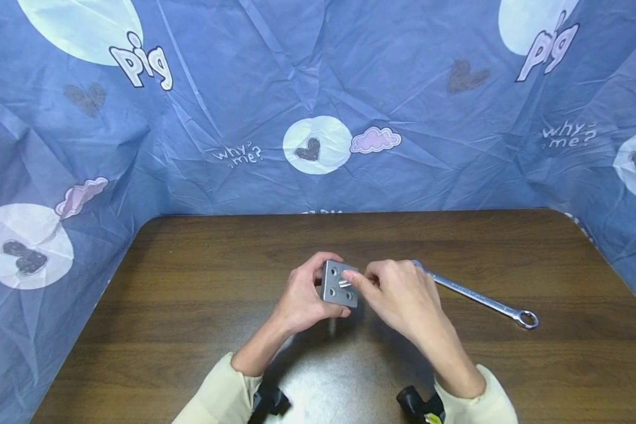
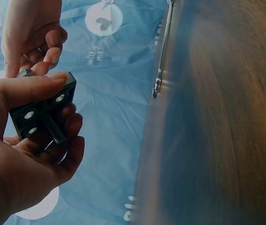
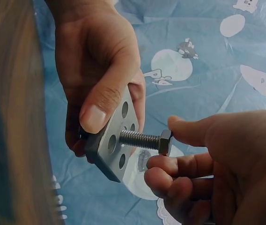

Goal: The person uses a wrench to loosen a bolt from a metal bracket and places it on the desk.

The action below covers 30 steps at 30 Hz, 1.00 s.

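My left hand (image 1: 302, 300) grips the edges of a grey metal plate (image 1: 336, 282) with several round holes, held above the table. A hex bolt (image 3: 142, 139) goes through the plate's middle. Part of its thread and the hex head stand out on the side facing my right hand (image 1: 403, 294), as the right wrist view shows. The thumb and forefinger of that hand pinch the bolt head. On the plate's far side, the left wrist view shows the bolt's threaded end (image 2: 54, 130) poking out near my left fingers.
A long combination wrench (image 1: 477, 297) lies on the brown wooden table (image 1: 191, 282), right of my right hand, its ring end towards the right. Blue printed cloth (image 1: 275, 70) stands around the table's back and sides.
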{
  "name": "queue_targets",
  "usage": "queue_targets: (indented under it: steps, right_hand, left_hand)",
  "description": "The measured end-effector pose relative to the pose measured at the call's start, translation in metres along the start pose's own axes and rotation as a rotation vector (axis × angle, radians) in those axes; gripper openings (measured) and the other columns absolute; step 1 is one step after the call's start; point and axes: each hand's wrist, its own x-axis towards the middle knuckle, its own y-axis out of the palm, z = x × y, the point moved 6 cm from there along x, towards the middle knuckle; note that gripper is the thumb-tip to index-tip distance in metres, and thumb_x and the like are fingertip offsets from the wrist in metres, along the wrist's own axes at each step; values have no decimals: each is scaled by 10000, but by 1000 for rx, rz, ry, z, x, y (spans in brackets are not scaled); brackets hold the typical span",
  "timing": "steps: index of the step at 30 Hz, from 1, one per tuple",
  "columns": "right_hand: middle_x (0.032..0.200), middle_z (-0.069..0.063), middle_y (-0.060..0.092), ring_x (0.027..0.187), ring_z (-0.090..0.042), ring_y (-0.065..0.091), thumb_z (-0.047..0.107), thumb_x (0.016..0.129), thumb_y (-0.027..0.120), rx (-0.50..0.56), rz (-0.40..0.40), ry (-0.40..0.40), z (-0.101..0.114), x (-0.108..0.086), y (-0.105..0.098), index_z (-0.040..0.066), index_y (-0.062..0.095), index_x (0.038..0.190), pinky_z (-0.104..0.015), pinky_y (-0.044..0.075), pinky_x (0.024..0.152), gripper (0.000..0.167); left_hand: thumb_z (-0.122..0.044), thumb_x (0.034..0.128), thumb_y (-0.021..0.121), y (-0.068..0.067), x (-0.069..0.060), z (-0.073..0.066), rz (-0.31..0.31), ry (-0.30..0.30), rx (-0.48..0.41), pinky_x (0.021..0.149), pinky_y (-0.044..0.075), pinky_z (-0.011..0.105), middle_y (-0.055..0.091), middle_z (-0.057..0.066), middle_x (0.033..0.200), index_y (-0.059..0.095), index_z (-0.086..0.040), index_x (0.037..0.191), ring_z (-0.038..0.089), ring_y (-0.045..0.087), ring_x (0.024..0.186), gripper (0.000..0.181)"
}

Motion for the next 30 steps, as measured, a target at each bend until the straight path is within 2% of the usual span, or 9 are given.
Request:
queue_targets:
  steps: [8,15,20,30]
  right_hand:
    - [530,94,463,498,-74,410,429,901,698,14,-3,-30,2,0,-2,192,675,685,-257,294,456,321]
    - [639,110,647,556,-37,505,385,841,772,39,0,-54,3,0,-5,196,746,796,-252,381,497,196]
    - [694,96,688,565,-14,519,313,815,802,54,-16,-78,5,-1,-6,200,760,862,-246,403,512,129]
    - [859,48,762,616,-16,588,134,745,789,65,-107,-177,11,-4,-8,180,791,947,-232,446,553,207]
  left_hand:
    - [20,552,883,1,1,0,1,6,0,868,496,337,777,123,960,590,-99,1226,89,682,815,744]
    - [24,559,882,1,1,0,6,-3,-9,855,496,336,777,136,971,587,-56,1238,99,679,824,745]
    - [25,563,879,0,0,0,8,-8,-13,831,504,328,774,143,973,587,-64,1239,98,673,814,742]
    - [15,556,887,0,0,0,3,-5,-11,852,495,336,774,131,944,590,-66,1235,90,674,817,746]
